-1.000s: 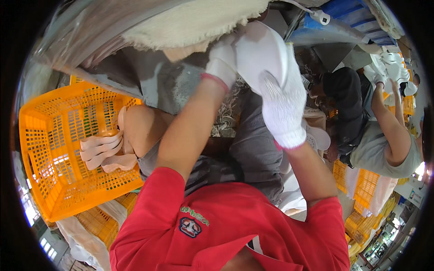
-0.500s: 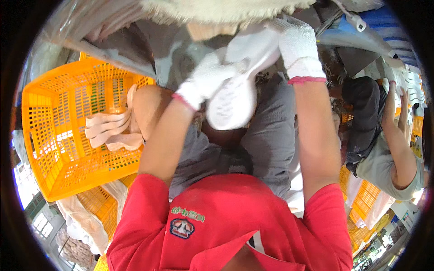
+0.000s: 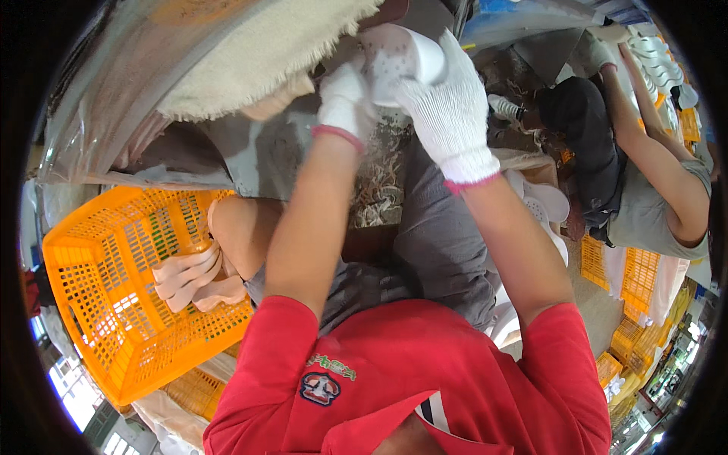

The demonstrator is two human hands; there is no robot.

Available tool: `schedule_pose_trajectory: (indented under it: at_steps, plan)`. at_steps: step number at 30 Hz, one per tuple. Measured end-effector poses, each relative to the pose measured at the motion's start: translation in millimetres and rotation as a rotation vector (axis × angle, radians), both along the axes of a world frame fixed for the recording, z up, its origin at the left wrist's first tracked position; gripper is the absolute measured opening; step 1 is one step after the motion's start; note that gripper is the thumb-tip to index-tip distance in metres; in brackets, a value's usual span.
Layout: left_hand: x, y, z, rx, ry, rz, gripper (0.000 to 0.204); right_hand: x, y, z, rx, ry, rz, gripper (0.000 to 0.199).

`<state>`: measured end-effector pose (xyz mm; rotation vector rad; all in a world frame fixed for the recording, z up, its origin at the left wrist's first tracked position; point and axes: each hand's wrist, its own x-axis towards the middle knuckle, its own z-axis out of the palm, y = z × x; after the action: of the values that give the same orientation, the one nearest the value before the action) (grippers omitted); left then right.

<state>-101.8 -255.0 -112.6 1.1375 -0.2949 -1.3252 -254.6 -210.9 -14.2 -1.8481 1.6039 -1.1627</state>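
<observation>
A white foam clog (image 3: 396, 59) with small holes in its rounded top is held up between both hands, above my lap at the top of the view. My left hand (image 3: 346, 105), in a white knitted glove with a pink cuff, grips its left side; that hand is slightly blurred and its fingertips are partly hidden. My right hand (image 3: 453, 114), gloved the same way, is closed on the clog's right side with the thumb beneath it. A shaggy cream fabric wheel (image 3: 262, 64) lies just left of the clog, apart from it.
An orange plastic basket (image 3: 114, 262) on my left holds several beige curved foam pieces (image 3: 189, 277). More white clogs (image 3: 542, 201) are beside my right leg. Farther right, a co-worker (image 3: 641, 182) sits near orange crates (image 3: 641, 277). Pale shavings (image 3: 383, 189) lie between my knees.
Both hands have brought the clog up and turned it, so its holed top now faces upward near the top edge. The view has swung, shifting the fabric wheel left.
</observation>
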Motion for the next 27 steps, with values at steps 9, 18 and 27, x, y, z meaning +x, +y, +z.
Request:
schedule_pose_trajectory:
  at_steps: [9,18,27]
  plan:
    - [52,105,39,-0.117,-0.786,-0.555,0.057,13,-78,0,-0.039,1.276,0.386,0.057]
    - [-6,44,28,-0.202,0.177,-0.099,0.037,-24,56,57,-0.253,1.120,0.598,0.065]
    - [34,100,-5,-0.408,0.800,-0.035,0.088,45,99,16,-0.314,0.569,0.605,0.054]
